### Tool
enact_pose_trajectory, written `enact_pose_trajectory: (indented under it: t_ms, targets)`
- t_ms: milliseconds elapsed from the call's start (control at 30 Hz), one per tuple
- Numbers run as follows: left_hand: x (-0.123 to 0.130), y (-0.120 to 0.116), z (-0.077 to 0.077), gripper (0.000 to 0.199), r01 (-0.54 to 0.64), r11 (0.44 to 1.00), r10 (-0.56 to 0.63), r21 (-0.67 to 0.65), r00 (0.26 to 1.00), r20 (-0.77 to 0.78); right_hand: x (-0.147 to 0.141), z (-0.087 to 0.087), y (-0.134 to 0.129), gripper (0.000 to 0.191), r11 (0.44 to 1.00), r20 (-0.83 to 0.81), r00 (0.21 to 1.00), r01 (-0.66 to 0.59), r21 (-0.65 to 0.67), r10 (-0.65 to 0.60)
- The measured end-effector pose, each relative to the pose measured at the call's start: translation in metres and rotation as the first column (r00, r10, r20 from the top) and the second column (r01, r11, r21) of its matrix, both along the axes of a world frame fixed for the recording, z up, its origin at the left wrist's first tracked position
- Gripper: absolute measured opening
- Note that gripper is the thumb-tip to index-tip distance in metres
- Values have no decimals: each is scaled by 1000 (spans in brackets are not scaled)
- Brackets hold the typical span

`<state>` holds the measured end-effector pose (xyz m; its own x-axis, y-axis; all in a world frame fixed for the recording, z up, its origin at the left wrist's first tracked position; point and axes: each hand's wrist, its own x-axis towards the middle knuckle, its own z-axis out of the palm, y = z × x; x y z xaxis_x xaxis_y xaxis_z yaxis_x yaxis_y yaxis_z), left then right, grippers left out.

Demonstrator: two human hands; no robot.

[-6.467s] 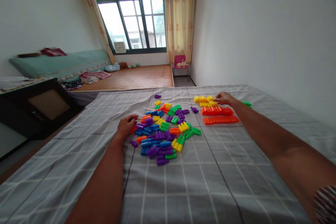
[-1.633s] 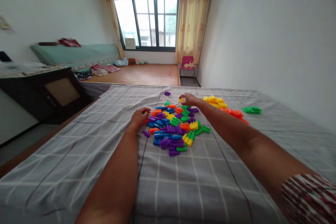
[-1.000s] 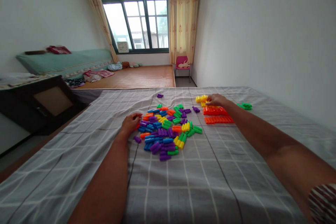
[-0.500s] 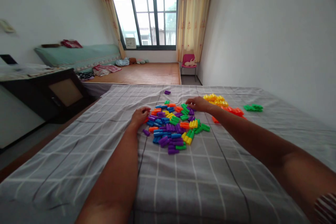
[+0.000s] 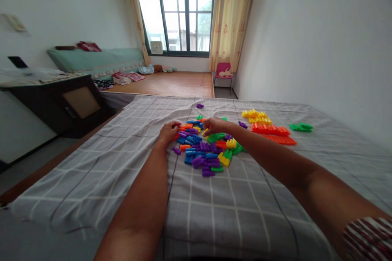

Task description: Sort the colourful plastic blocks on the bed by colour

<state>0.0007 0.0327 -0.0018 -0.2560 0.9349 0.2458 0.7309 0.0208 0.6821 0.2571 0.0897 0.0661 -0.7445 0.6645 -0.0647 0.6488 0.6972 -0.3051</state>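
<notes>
A mixed pile of plastic building blocks (image 5: 208,147) in purple, blue, green, orange and yellow lies on the grey checked cloth (image 5: 214,212). At its left edge rests my left hand (image 5: 170,131), fingers curled; an orange block (image 5: 176,136) shows beside them, and whatever they hold is hidden. My right hand (image 5: 216,125) reaches over the far part of the pile. Its fingers are pinched on a small yellow block (image 5: 205,132), partly covered by the fingertips.
To the right, blocks are grouped by colour: yellow (image 5: 256,116), orange (image 5: 271,129) and green (image 5: 301,127). Single purple blocks lie at the far side (image 5: 200,106) and near my right wrist (image 5: 243,124). A dark cabinet (image 5: 81,100) stands at the left, a wooden bed (image 5: 174,83) beyond.
My right hand has moved left from the pile's right edge to over its middle, now at a yellow block. A purple block lies apart on the right. The view has shifted slightly.
</notes>
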Motion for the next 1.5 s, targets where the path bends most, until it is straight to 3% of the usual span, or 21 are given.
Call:
enact_pose_trajectory:
  t_ms: [133, 233, 300, 433, 533, 667, 900, 1100, 1167, 1233, 1300, 1367, 1500]
  targets:
    - [-3, 1, 0, 34, 6, 1000, -6, 3, 1000, -24, 38, 4, 13, 24, 993, -221, 969, 97, -60, -108]
    - [-3, 1, 1, 33, 9, 1000, -8, 13, 999, -47, 86, 8, 35, 25, 967, -261, 933, 253, -13, -248]
    - [-3, 0, 2, 31, 9, 1000, -8, 17, 998, -65, 124, 11, 52, 28, 918, -252, 895, 393, 51, -368]
    - [-2, -2, 5, 31, 6, 1000, -5, 4, 998, -65, 187, 10, 78, 31, 748, -183, 758, 650, 134, -626]
    - [-2, -2, 5, 32, -3, 1000, 3, -2, 997, -76, 207, 3, 84, 33, 673, -118, 693, 720, 169, -712]
    - [-3, -2, 4, 31, 9, 1000, -8, 12, 996, -87, 203, -6, 84, 34, 632, -44, 659, 736, 241, -751]
    - [-6, 0, 1, 32, 20, 1000, -19, 10, 997, -75, 177, -16, 85, 36, 673, 31, 692, 689, 270, -721]
    - [-7, 2, -2, 33, 32, 999, -32, 6, 998, -45, 168, -11, 88, 36, 670, 65, 711, 622, 405, -700]
    - [-7, 2, -1, 33, 21, 1000, -21, 3, 998, -59, 168, -11, 92, 30, 737, 62, 785, 547, 398, -616]
    - [-6, 1, 1, 33, 9, 1000, -9, -3, 997, -77, 168, -16, 96, 27, 847, 70, 890, 402, 349, -451]
    - [-5, 0, 2, 33, 10, 1000, -11, -3, 996, -88, 168, -23, 101, 31, 918, 87, 950, 261, 300, -299]
    - [-4, -1, 3, 33, 19, 1000, -19, 0, 995, -93, 169, -31, 106, 35, 936, 122, 960, 208, 283, -250]
    - [-3, -1, 4, 32, 18, 1000, -17, 4, 995, -95, 173, -33, 110, 33, 922, 182, 936, 236, 307, -300]
